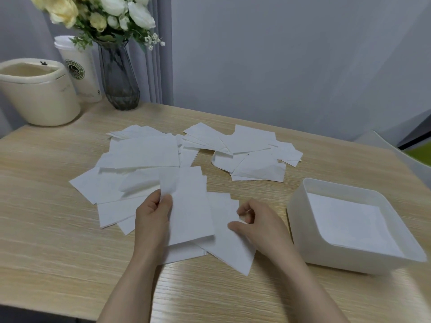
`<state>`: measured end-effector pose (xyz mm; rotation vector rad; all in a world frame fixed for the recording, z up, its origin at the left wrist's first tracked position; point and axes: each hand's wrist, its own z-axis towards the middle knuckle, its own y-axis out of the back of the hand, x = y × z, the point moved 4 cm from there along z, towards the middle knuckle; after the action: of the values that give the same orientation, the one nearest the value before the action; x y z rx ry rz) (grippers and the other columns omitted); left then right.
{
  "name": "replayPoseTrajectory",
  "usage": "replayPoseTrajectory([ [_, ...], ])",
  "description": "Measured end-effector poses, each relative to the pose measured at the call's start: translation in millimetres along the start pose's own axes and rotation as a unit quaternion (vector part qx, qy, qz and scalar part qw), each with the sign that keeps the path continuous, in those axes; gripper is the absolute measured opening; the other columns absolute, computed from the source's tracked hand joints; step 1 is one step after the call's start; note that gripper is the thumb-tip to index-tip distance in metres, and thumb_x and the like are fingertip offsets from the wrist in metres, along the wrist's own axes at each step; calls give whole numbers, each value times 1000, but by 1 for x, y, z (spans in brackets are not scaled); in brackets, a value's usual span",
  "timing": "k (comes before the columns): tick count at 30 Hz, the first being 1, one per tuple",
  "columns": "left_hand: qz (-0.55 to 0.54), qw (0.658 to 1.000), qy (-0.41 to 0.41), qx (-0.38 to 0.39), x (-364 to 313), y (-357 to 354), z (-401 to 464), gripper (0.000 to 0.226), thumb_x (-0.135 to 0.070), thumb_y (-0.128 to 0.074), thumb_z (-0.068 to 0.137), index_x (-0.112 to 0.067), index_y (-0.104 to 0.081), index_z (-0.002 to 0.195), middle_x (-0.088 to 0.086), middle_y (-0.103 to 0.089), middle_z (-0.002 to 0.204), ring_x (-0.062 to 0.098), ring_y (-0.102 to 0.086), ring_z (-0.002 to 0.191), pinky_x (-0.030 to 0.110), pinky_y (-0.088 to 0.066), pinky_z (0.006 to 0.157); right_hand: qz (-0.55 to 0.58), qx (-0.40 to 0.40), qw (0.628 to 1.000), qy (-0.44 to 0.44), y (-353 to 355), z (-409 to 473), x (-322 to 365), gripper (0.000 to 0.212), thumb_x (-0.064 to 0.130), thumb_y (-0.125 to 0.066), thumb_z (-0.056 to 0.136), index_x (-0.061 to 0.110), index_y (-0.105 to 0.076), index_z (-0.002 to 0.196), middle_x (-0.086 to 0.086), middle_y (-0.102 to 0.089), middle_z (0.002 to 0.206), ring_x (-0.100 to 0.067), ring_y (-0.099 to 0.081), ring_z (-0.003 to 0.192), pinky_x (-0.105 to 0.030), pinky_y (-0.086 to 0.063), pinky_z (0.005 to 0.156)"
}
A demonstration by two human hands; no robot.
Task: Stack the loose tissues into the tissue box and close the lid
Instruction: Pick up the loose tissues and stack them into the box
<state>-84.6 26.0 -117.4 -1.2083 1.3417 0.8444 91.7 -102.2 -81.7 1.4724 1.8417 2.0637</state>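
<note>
The left hand [152, 212] pinches a white folded paper tissue [190, 213] by its left edge, and the right hand [253, 219], fingers half curled, pinches the edge of a neighbouring tissue [224, 229] near the front edge of the light wooden table [46, 206]. I think it is best to square these sheets together before lifting. The open white plastic tissue box [300, 201], with some tissues inside, stands at the right edge; no lid is visible.

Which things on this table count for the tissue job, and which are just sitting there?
For the job:
- loose white paper tissues
- white square plastic tissue box, open, tissues inside
- left hand, pinching a tissue
- right hand

Just lying about:
- dark glass vase of flowers
- white paper cup
- cream plastic bin
</note>
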Motion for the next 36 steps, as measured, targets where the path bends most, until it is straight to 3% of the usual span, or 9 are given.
replayPoseTrajectory([
  [7, 8, 1000, 0, 11, -2, -1, -1, 28, -8, -49, 98, -20, -73, 91, 3, -74, 87, 21, -64, 80, 37, -48, 76, 7, 3, 1000, -15, 3, -9, -3, 24, 32, -70, 75, 18, -53, 67, 10, -45, 59, -8, -42, 60, -27, -31, 56],
  [13, 9, 1000, 0, 8, -1, 1, -3, 28, -7, -49, 98, -19, -73, 96, 3, -75, 91, 23, -67, 85, 39, -50, 78, 98, -32, 993, -53, 3, -12, -23, 22, 20, -66, 85, 19, -53, 67, 10, -44, 54, -8, -43, 55, -29, -35, 58],
  [15, 8, 1000, -1, 10, -1, 1, -3, 28, -6, -49, 97, -20, -73, 99, 3, -76, 93, 23, -68, 88, 41, -51, 80, 182, -61, 979, -75, 2, -16, -31, 18, 16, -61, 91, 12, -55, 75, 9, -46, 46, -11, -44, 43, -27, -38, 50],
  [18, 10, 1000, -2, 14, -1, -1, -4, 26, -6, -49, 98, -19, -70, 106, 1, -76, 94, 22, -70, 88, 39, -53, 79, 329, -82, 933, -122, -5, -26, -35, 13, 15, -50, 99, 6, -56, 92, 2, -52, 46, -11, -38, 31, -20, -29, 34],
  [21, 9, 1000, -1, 19, -2, -2, -5, 26, -7, -49, 99, -23, -68, 107, -3, -76, 92, 16, -71, 85, 33, -52, 75, 434, -93, 886, -134, -13, -32, -29, 13, 15, -45, 102, 7, -54, 103, -10, -56, 60, -12, -37, 30, -21, -27, 32],
  [24, 15, 1000, -1, 23, -1, -2, -5, 26, -9, -48, 100, -23, -68, 108, -1, -76, 93, 21, -71, 88, 37, -53, 78, 476, -99, 864, -129, -22, -36, -20, 13, 17, -46, 101, 8, -54, 104, -11, -56, 63, -11, -39, 31, -21, -27, 32],
  [32, 28, 999, -15, 32, -2, -5, -5, 30, -14, -46, 102, -27, -73, 95, 1, -75, 95, 24, -68, 93, 40, -51, 84, 485, -62, 870, -55, -46, -38, 23, 12, 17, -51, 98, 5, -54, 95, -9, -55, 51, -13, -38, 30, -18, -25, 31],
  [36, 13, 999, -11, 28, -4, -6, -6, 28, -14, -46, 103, -22, -72, 99, 0, -75, 98, 21, -68, 97, 37, -51, 86, 464, -45, 884, -41, -55, -31, 31, 14, 20, -52, 98, 7, -54, 94, -5, -56, 50, -15, -38, 31, -19, -29, 35],
])
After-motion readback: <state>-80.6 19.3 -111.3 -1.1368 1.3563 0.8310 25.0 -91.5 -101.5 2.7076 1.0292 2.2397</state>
